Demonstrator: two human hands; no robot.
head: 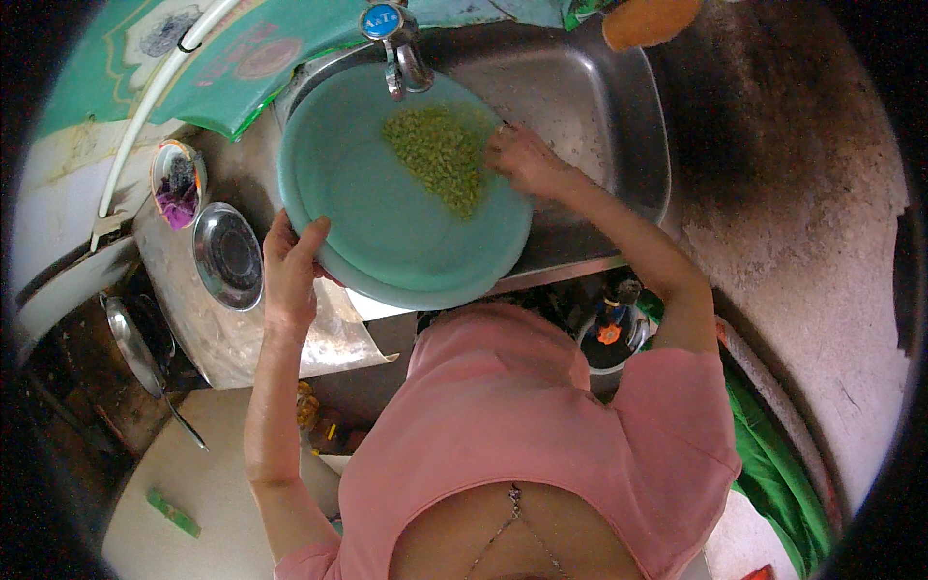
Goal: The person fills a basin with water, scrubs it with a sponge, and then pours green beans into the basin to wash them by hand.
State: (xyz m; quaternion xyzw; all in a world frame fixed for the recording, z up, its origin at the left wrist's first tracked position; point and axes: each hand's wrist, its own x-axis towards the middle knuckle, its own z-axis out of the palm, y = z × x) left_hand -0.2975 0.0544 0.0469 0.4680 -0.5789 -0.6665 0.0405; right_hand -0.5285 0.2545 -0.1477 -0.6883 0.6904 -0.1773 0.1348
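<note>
A large pale green plastic basin (348, 239) rests tilted over the stainless steel sink (631, 145), below the chrome tap (413, 65). Small green chopped pieces or beans (442, 156) lie heaped on its right side; their upper right edge is blurred. My left hand (293, 254) grips the basin's lower left rim, thumb on top and fingers underneath. At the right rim, beside the green pieces, is my right hand (525, 159) with its fingers curled inward. Whether those fingers hold the rim or some pieces cannot be made out.
Left of the basin, a round metal lid or dish (228, 257) and a bowl with scouring pads (177, 185) sit on the counter. A metal pan (134, 348) stands lower left. A white pipe (148, 109) climbs the wall. Below the sink is a container with an orange knob (607, 334).
</note>
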